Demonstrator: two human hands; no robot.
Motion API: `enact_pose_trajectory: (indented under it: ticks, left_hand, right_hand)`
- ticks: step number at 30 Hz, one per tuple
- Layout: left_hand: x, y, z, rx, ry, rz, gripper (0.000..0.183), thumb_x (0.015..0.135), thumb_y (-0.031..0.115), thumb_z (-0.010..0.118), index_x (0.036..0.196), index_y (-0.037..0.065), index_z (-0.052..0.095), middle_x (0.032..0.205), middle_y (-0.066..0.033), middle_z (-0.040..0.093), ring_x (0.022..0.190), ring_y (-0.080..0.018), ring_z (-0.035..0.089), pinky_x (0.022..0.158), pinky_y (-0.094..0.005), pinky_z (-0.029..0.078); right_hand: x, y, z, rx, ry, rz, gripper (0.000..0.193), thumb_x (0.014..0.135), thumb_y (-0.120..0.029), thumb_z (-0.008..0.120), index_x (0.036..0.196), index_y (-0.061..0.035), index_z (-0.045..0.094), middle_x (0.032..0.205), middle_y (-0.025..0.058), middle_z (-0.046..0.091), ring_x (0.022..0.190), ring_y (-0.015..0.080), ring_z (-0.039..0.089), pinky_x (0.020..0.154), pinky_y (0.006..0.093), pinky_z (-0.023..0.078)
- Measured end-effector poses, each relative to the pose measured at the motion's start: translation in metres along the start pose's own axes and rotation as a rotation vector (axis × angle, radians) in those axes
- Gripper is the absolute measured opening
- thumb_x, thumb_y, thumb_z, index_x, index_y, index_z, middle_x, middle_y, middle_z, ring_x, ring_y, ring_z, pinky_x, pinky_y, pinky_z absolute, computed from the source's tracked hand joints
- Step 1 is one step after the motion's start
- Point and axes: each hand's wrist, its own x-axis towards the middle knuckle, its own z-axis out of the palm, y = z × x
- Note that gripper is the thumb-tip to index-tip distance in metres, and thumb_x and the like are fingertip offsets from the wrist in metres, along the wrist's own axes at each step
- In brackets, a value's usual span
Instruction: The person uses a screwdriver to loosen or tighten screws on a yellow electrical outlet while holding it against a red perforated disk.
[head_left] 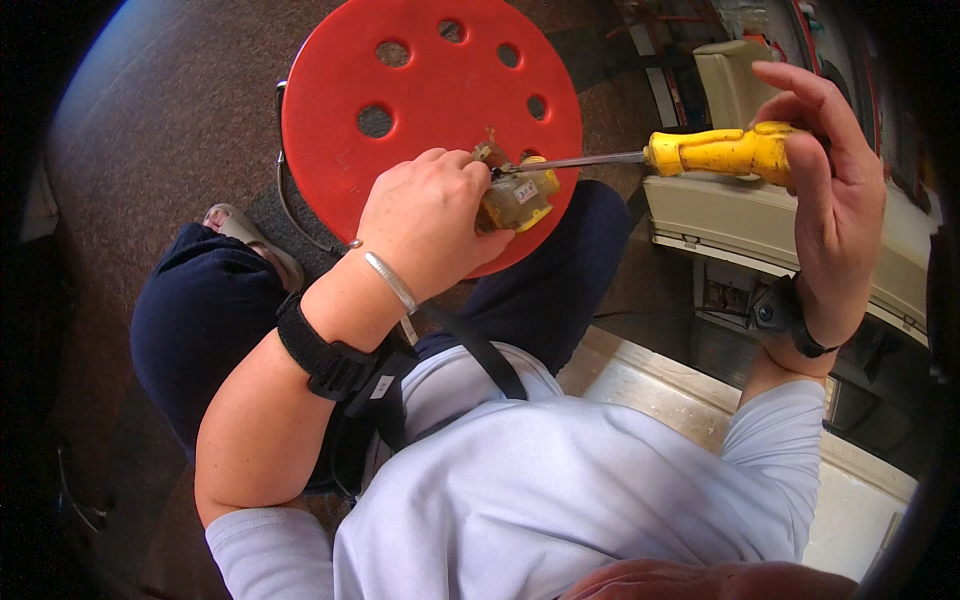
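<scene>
My left hand (425, 220) is closed around a small, dirty block-shaped part (518, 203), translucent and yellowish with a white label, over the near right edge of a red round stool (450, 100). From the right, a screwdriver (722, 152) with a worn yellow handle lies nearly level, its metal shaft reaching the top of the part. The exact spot its tip meets is too small to make out. At the handle's end, my right hand (835, 180) has the thumb and fingers bent around the butt, with some fingers raised.
The stool seat has several round holes. My knees, in dark blue trousers, are on both sides below it. To the right are a cream-coloured cabinet or bench (740, 215) and a pale chair-like piece (735, 85). A brown speckled floor (190, 110) extends at the left.
</scene>
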Motion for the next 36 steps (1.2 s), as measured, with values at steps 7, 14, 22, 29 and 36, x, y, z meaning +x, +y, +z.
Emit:
enact_pose_trajectory:
  ticks: [7, 14, 22, 29, 36]
  left_hand:
    - [0.0, 0.0, 0.001, -0.013, 0.015, 0.02, 0.031, 0.066, 0.027, 0.075, 0.081, 0.003, 0.063, 0.08, -0.0091, 0.059, 0.079, -0.0237, 0.059, 0.069, -0.0332, 0.05]
    - [0.0, -0.002, 0.001, -0.002, 0.017, 0.03, 0.032, 0.066, 0.029, 0.075, 0.081, 0.003, 0.063, 0.08, -0.0087, 0.06, 0.078, -0.0233, 0.059, 0.068, -0.0329, 0.05]
    - [0.007, 0.0, -0.007, -0.077, 0.109, -0.043, 0.019, 0.073, 0.02, 0.069, 0.084, 0.005, 0.064, 0.082, -0.0089, 0.058, 0.079, -0.0245, 0.059, 0.069, -0.0348, 0.05]
    - [0.024, -0.013, 0.01, -0.107, 0.135, 0.066, 0.013, 0.077, 0.009, 0.062, 0.089, 0.008, 0.067, 0.087, -0.0072, 0.057, 0.086, -0.0252, 0.058, 0.074, -0.0356, 0.049]
    - [0.029, -0.015, 0.007, -0.159, 0.056, 0.089, 0.01, 0.077, 0.008, 0.061, 0.085, 0.006, 0.066, 0.086, -0.0084, 0.057, 0.087, -0.0254, 0.057, 0.074, -0.0351, 0.048]
  right_hand:
    - [0.005, 0.007, -0.003, -0.16, -0.008, -0.251, 0.042, 0.09, -0.038, 0.053, 0.117, -0.0055, 0.054, 0.112, 0.0093, 0.054, 0.098, 0.0163, 0.054, 0.081, 0.0245, 0.045]
    - [0.003, 0.003, 0.0, 0.074, -0.024, -0.084, 0.029, 0.088, -0.019, 0.056, 0.111, -0.0026, 0.056, 0.114, 0.0116, 0.053, 0.104, 0.0189, 0.053, 0.09, 0.0262, 0.042]
    - [-0.005, 0.002, 0.001, 0.101, -0.049, -0.037, 0.023, 0.085, -0.003, 0.056, 0.109, -0.0007, 0.057, 0.11, 0.0116, 0.054, 0.104, 0.0199, 0.054, 0.092, 0.0276, 0.042]
    - [-0.011, 0.007, 0.006, 0.187, 0.025, -0.033, 0.024, 0.085, -0.004, 0.058, 0.109, -0.0009, 0.056, 0.109, 0.0113, 0.054, 0.102, 0.0191, 0.054, 0.091, 0.0264, 0.043]
    - [-0.012, 0.016, 0.01, 0.244, 0.084, -0.022, 0.024, 0.085, -0.005, 0.06, 0.107, -0.0007, 0.056, 0.104, 0.0091, 0.058, 0.098, 0.0164, 0.056, 0.087, 0.0245, 0.044]
